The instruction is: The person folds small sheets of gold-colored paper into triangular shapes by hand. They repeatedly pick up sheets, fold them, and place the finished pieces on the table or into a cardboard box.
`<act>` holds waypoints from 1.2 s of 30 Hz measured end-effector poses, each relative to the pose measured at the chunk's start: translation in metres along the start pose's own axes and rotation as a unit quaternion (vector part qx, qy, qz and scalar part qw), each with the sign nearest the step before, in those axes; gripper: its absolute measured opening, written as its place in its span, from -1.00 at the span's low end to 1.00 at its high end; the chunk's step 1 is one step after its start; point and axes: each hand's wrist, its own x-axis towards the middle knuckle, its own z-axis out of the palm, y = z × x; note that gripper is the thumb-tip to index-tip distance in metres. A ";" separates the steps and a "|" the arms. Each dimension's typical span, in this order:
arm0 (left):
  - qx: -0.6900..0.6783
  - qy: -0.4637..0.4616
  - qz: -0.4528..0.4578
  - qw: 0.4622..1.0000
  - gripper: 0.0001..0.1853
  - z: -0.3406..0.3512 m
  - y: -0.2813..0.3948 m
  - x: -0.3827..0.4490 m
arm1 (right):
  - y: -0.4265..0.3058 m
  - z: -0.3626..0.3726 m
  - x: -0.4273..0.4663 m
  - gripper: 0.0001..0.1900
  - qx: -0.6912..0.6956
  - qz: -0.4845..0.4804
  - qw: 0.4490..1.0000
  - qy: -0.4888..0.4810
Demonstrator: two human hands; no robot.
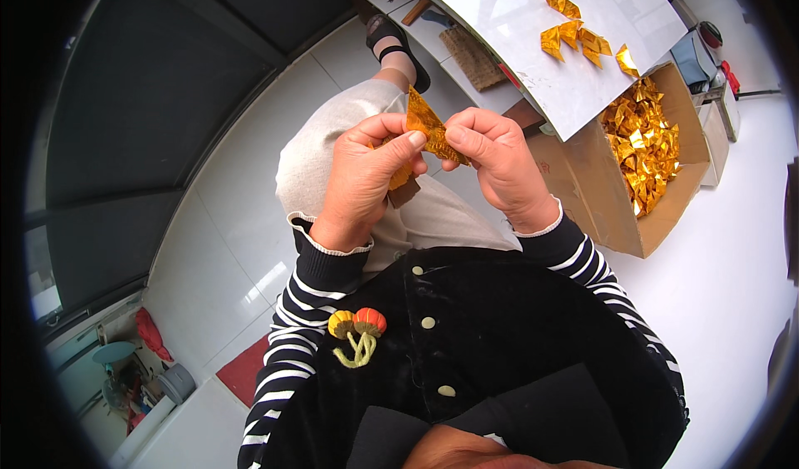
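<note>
Above my lap, a partly folded piece of gold foil paper is stretched between my two hands. My left hand pinches its left side between thumb and fingers. More gold paper, with a brownish underside, is tucked in the left palm, partly hidden by the fingers. At the piece's lower right end, my right hand grips it with thumb and forefinger. A pointed corner of the foil sticks up over the left thumb.
Several folded gold foil pieces lie on the white table ahead to the right. Below its corner, an open cardboard box holds a heap of folded gold foil pieces. A brown mat rests on the shelf under the tabletop.
</note>
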 end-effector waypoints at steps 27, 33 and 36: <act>-0.042 -0.044 -0.020 0.998 -0.80 -0.003 0.001 0.000 | 0.007 -0.008 0.005 -0.82 0.197 0.149 0.966 -0.076; -0.037 -0.040 -0.025 0.998 -0.83 -0.001 0.003 -0.001 | 0.007 -0.005 0.004 -0.88 0.111 0.087 0.990 -0.014; -0.023 -0.032 -0.028 0.999 -0.84 0.000 0.003 -0.001 | 0.006 -0.006 0.004 -0.91 0.050 0.049 0.998 -0.006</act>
